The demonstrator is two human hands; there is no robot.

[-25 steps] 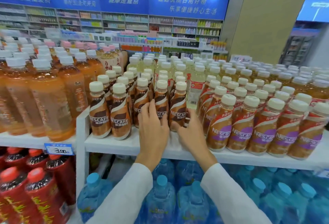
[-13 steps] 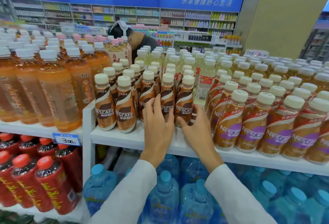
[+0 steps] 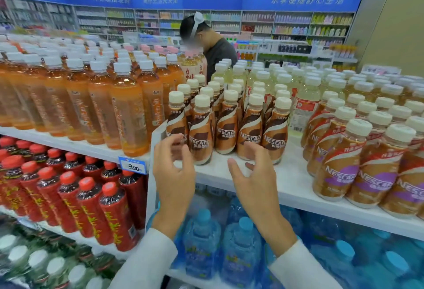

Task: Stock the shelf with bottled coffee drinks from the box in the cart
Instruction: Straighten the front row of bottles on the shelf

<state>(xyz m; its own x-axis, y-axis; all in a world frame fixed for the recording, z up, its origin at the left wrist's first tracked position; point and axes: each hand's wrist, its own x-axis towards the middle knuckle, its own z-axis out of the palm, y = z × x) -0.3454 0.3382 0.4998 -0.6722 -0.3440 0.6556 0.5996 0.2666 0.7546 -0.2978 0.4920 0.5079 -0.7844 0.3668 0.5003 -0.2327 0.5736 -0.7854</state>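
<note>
Several brown Nescafe coffee bottles [image 3: 226,128] with cream caps stand in rows on the white shelf [image 3: 291,185]. My left hand [image 3: 174,171] hovers in front of the front-left bottles, fingers loosely curled, holding nothing. My right hand [image 3: 252,180] hovers just in front of the front-right brown bottles, fingers relaxed and empty. Neither hand touches a bottle. To the right stand several purple-label Nescafe bottles [image 3: 339,167]. The box and cart are out of view.
Orange tea bottles [image 3: 128,114] fill the shelf to the left. Red-capped dark bottles [image 3: 91,206] sit below them, blue water jugs [image 3: 202,242] under the coffee shelf. Pale drink bottles [image 3: 305,96] stand behind. A person [image 3: 215,50] stands beyond the shelf.
Both hands have pulled back off the brown coffee bottles and now hover apart in front of the shelf. The view has shifted left and upward, revealing the person behind.
</note>
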